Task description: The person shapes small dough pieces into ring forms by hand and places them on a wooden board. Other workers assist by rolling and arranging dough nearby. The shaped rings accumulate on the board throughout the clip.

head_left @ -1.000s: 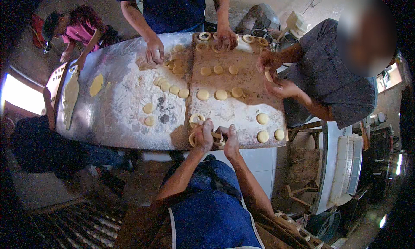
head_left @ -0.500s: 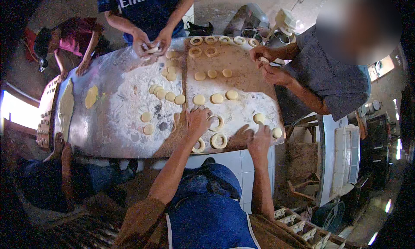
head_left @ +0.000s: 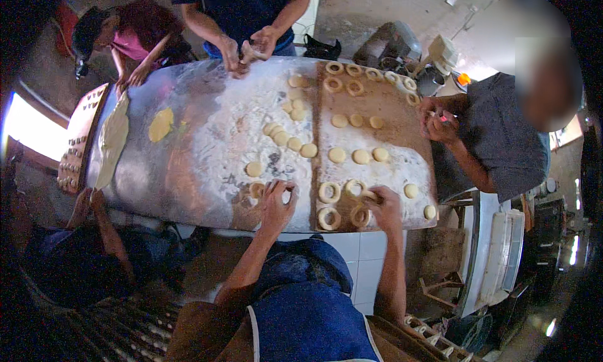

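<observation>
My left hand (head_left: 275, 205) is over the floured left part of the table, fingers curled around a small pale round thing (head_left: 286, 197), too blurred to name. Beside its fingertips lies a shaded round of dough (head_left: 256, 189), with a dough disc (head_left: 254, 168) just above. My right hand (head_left: 385, 208) has its fingertips closed at the right rim of a dough ring (head_left: 355, 187) on the brown board. Three more rings are close by: one ring (head_left: 330, 192) left of it, another ring (head_left: 329, 219) below that, and a shaded ring (head_left: 360, 216) near my right hand.
Several discs (head_left: 337, 155) and rings (head_left: 335, 67) cover the brown board (head_left: 392, 139). Across the table, a person in a dark blue shirt (head_left: 235, 16) and one in grey (head_left: 490, 126) handle dough. Two people at left reach toward a long dough sheet (head_left: 114, 139).
The view has swung left. My left hand has moved left off the board, uncovering a dough ring. My right hand has moved left from beside a disc to a ring.
</observation>
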Available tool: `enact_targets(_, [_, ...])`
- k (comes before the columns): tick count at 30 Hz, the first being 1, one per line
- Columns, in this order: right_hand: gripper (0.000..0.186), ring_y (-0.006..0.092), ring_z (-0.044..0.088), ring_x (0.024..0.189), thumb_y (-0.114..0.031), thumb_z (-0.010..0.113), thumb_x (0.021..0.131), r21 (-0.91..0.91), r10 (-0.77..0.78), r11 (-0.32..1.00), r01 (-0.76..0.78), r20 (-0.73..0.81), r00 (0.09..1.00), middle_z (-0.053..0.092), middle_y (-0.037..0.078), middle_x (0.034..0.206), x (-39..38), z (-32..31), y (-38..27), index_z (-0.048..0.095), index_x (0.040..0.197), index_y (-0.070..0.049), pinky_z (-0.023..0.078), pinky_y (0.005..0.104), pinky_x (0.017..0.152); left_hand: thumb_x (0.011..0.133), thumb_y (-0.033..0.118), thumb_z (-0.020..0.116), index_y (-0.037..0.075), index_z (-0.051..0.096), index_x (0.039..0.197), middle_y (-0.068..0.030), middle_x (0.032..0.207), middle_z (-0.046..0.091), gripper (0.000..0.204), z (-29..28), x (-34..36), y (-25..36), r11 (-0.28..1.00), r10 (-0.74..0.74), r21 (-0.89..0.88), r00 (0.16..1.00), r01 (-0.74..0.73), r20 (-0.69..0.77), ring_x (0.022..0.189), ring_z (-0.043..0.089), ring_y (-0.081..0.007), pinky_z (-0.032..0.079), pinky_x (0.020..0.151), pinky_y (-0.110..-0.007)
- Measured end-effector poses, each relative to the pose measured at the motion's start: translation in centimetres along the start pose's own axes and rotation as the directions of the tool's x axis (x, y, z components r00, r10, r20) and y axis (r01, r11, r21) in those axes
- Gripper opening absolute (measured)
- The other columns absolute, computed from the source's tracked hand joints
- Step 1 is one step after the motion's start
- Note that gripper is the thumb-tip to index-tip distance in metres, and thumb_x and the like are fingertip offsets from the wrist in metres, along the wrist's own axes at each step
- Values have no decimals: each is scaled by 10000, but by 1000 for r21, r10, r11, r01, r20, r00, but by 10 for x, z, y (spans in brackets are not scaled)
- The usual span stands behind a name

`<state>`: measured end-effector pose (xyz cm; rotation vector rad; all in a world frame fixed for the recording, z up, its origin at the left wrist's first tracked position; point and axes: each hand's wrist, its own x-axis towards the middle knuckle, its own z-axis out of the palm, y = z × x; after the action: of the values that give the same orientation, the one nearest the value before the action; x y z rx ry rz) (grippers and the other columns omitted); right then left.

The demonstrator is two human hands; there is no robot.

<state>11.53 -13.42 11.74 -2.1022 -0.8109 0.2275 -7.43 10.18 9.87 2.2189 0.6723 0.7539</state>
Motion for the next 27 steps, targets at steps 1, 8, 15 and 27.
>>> enact_targets(1, [266,258,681,779,-127,768,705,94,-13,996,5,82,997,696,143,859,18,33,-32,680,932,-18,537,348,726,822,180,659,77,633,863,-85,850,617,115,-10,-3,-14,1000,-25,8,999,25,-21,888,585,-285,422,806,-428])
enact_targets(8, [289,328,656,827,-170,741,689,-484,-229,856,182,-39,973,666,175,851,106,205,-72,627,926,-50,518,431,719,839,162,655,62,619,875,-91,850,612,111,-61,-1,-50,994,-110,-18,989,109,-96,841,582,-276,413,799,-439])
enact_targets(15, [306,236,661,746,-96,758,720,26,-67,998,63,197,978,663,100,829,91,201,-88,554,939,-34,538,346,692,893,294,621,76,685,1055,-152,986,664,279,-46,11,-71,992,-125,-56,972,116,-198,902,614,-328,470,847,-401])
enact_targets(27, [556,215,658,870,100,671,717,378,140,895,-235,263,955,626,129,950,27,180,-134,444,1210,-20,543,320,735,924,101,587,48,577,1110,-81,926,650,194,-36,14,-45,545,-384,-738,901,397,201,841,636,-192,518,728,-324])
